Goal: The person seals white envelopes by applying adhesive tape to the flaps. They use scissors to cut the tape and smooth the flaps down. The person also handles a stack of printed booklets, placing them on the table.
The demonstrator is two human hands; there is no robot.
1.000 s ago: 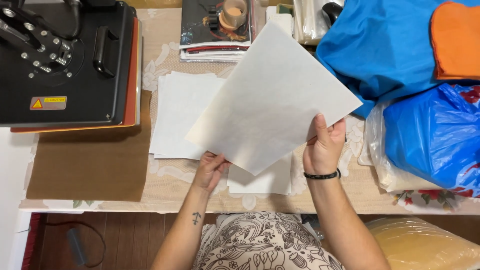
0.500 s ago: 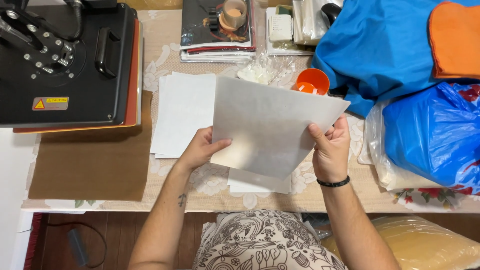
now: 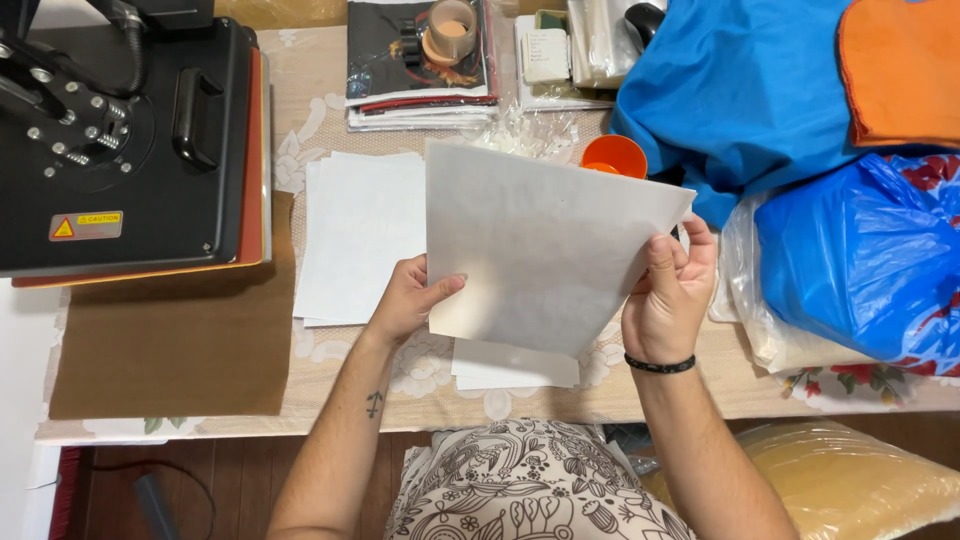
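We hold one white sheet (image 3: 545, 255) above the table (image 3: 330, 390), both hands on it. Our left hand (image 3: 408, 300) grips its edge at 9 o'clock: the thumb lies flat on the top face, the other fingers are curled under the sheet and hidden. Our right hand (image 3: 668, 295) grips the corner at 3 o'clock, fingers together and bent, closed on the edge. A paper stack (image 3: 360, 235) lies on the table at 9 o'clock from the sheet. An orange cup (image 3: 612, 156) shows at 12 o'clock, just behind the sheet's upper edge. The black press (image 3: 120, 140) stands at 10 o'clock, well apart.
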